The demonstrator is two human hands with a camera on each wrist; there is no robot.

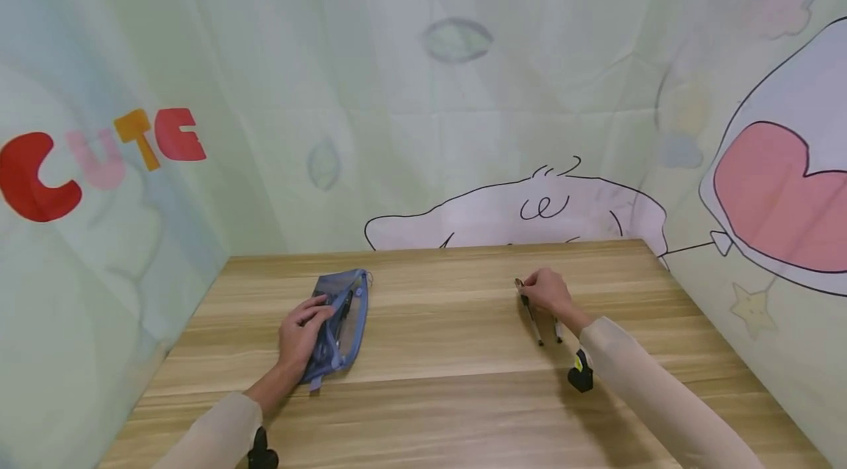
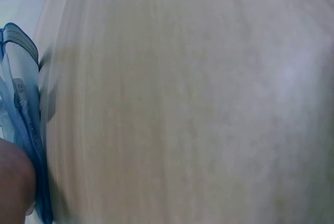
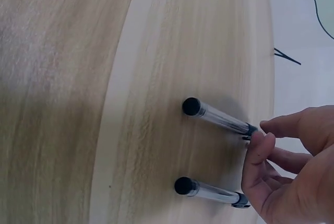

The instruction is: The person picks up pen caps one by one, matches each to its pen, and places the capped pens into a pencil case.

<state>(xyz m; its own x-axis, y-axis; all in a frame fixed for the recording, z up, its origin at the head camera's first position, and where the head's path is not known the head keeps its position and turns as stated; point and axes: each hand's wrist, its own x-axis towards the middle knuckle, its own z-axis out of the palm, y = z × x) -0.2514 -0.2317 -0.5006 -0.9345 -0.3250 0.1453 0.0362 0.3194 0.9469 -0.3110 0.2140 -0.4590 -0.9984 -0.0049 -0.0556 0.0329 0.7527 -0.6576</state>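
Note:
A blue see-through zip pencil case (image 1: 357,329) lies on the left of the table, its zip side parted and dark pens (image 1: 344,314) showing inside. My left hand (image 1: 303,333) grips the case from its left side; in the left wrist view only a bit of that hand shows beside the blue case (image 2: 31,145). Over on the right, my right hand (image 1: 548,291) pinches the far, capped end of a clear pen (image 3: 224,119) with a black end. A second similar pen (image 3: 211,191) lies beside it, partly under the hand in the head view.
The wooden table (image 1: 450,329) ends at the back against a printed curtain (image 1: 397,123). Curtain also stands along the left and right sides. A black wrist device (image 1: 581,373) hangs by the right sleeve, another (image 1: 262,452) by the left.

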